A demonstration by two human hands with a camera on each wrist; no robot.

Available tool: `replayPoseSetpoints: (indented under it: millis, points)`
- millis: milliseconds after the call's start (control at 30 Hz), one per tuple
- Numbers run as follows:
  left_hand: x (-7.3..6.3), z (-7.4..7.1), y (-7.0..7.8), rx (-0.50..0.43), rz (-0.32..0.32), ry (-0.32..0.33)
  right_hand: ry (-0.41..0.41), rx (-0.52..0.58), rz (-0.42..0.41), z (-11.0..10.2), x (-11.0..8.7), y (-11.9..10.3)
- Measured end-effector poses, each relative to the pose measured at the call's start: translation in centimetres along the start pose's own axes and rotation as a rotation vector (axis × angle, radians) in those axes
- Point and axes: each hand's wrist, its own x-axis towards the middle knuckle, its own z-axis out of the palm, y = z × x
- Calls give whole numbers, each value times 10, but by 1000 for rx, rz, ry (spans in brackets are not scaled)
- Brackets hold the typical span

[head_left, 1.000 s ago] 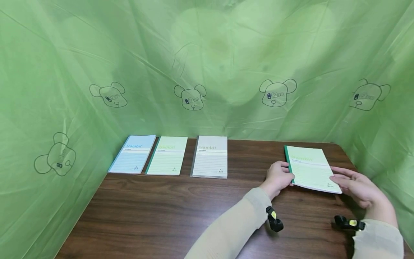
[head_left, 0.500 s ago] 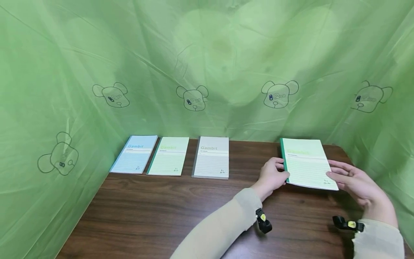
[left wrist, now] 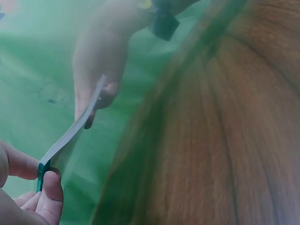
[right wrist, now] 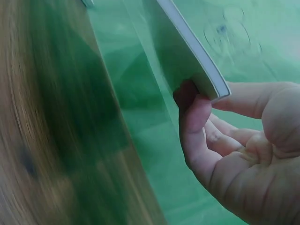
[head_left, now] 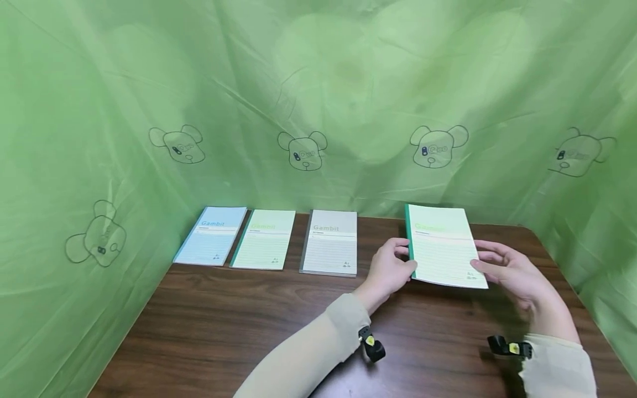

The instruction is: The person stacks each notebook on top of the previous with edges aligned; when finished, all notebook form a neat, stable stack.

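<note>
A pale green notebook (head_left: 443, 249) with a dark green spine is held above the table by both hands. My left hand (head_left: 390, 268) pinches its spine edge; the left wrist view shows thumb and fingers on either side of the green spine (left wrist: 41, 176). On the opposite edge, my right hand (head_left: 512, 276) grips near the lower corner, with fingers curled under the cover in the right wrist view. The notebook bends slightly between the hands. To its left lies a grey notebook (head_left: 328, 243), apparently on top of a short stack.
Further left on the brown wooden table (head_left: 239, 315) lie another pale green notebook (head_left: 264, 240) and a blue notebook (head_left: 211, 237), side by side near the back edge. Green fabric (head_left: 358, 99) printed with bear heads hangs behind the table and at both sides.
Both hands have raised the held pale green notebook off the right part of the table and carried it left, towards the grey notebook. The other notebooks stay where they were.
</note>
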Motion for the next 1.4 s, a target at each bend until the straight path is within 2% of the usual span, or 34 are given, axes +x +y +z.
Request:
replayPoseSetpoints:
  millis: [233,333,633,800,1100,1267,1400]
  points:
    - [-2,-44,7,28,57,-3,22,-80,-69,41,10,-18]
    - [0,-67,9,30,82,-17,36,-51,-77,61,18,-22]
    - [9,-136,6,-71,123,-55,63,28,-55,125,43,-36]
    - [15,-169,1,-44,119,-49,63,45,-65,153,55,-46]
    - [25,-210,-14,18,76,-33,83,82,-60,193,76,-52]
    - [29,-226,-23,31,93,-34,78,109,-66,208,84,-54]
    - [29,-236,-31,41,83,-42,60,122,-52,218,88,-52]
